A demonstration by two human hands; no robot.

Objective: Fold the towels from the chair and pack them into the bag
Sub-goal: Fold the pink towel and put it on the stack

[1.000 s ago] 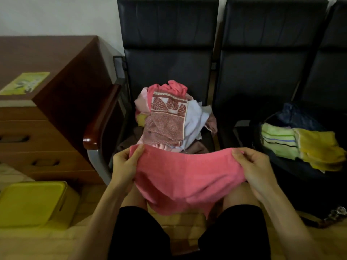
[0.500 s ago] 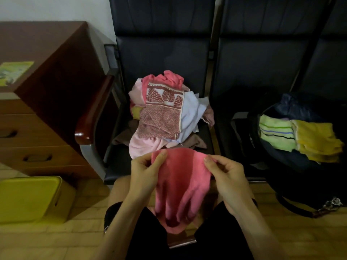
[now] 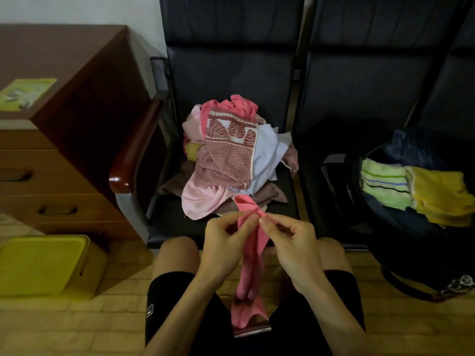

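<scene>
A pink towel [image 3: 250,273] hangs doubled over between my knees, its top corners brought together. My left hand [image 3: 226,242] and my right hand [image 3: 288,240] both pinch those corners, fingertips nearly touching. Behind them a heap of unfolded towels [image 3: 231,160] lies on the black chair seat [image 3: 169,222], topped by a leaf-patterned reddish one. To the right, a dark bag [image 3: 395,227] stands open on the neighbouring seat with a folded green striped towel [image 3: 383,183] and a folded yellow towel [image 3: 439,196] inside.
A brown wooden desk with drawers [image 3: 51,155] stands at the left, with a yellow-green booklet [image 3: 25,92] on top. A yellow plastic box [image 3: 46,265] sits on the tiled floor below it. The chair's wooden armrest [image 3: 133,155] juts out beside the heap.
The pink towel was stretched wide between my hands a second ago. My hands have come together, folding it in half so it now hangs narrow.
</scene>
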